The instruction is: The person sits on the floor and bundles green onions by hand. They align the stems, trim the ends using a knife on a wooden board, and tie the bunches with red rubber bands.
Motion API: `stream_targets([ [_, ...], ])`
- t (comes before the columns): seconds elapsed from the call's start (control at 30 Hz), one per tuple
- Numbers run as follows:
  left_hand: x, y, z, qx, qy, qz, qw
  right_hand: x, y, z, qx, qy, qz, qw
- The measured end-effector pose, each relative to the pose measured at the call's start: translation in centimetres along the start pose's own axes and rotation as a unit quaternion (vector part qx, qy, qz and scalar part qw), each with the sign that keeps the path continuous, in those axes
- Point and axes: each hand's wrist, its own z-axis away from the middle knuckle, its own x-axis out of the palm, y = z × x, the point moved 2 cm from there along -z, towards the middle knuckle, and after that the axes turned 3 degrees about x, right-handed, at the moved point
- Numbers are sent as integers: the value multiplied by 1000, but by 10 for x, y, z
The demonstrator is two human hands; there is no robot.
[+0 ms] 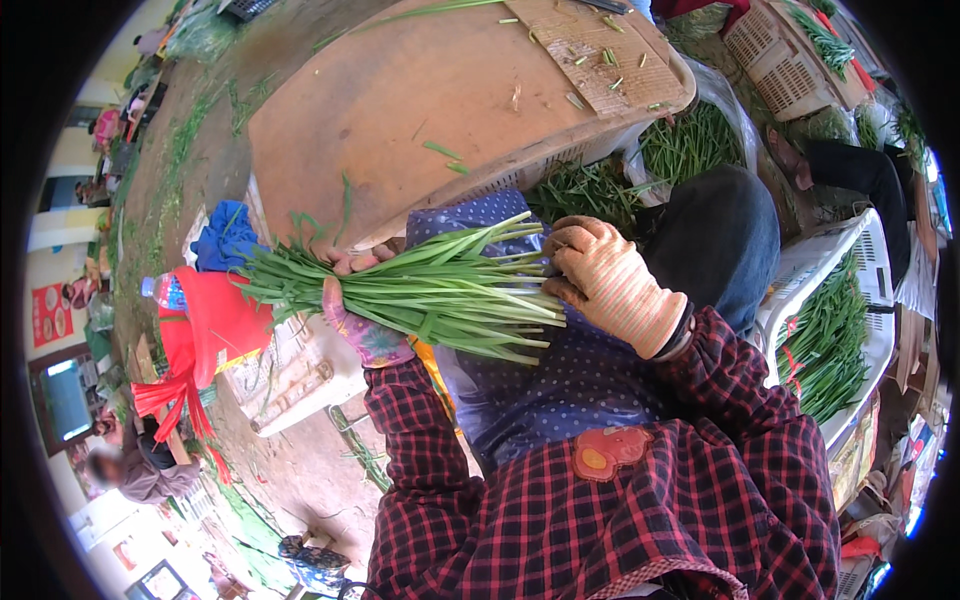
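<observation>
My left hand [367, 330], in a flowered glove, grips a bunch of long green leafy stems [442, 289], apparently Chinese chives. Their leafy tips point left and their pale cut ends fan out to the right. Beside those ends is my right hand [604, 281], in a striped knit glove with its fingers bent. Whether it pinches a stem is hidden. Both hands are above my lap, which a blue polka-dot apron [555, 382] covers.
A wooden board [352, 127] with cardboard [592, 52] and stem scraps lies ahead. At left a red container [225, 315] holds a bottle [163, 291] and red ties [169, 401]. A white crate [874, 300] of tied greens [825, 345] stands right, near another person's leg [855, 172].
</observation>
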Motion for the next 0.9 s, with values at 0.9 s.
stream_targets([
  [0.9,30,-3,-14,-50,82,-106,990,4,-24,-77,102,-123,-551,819],
])
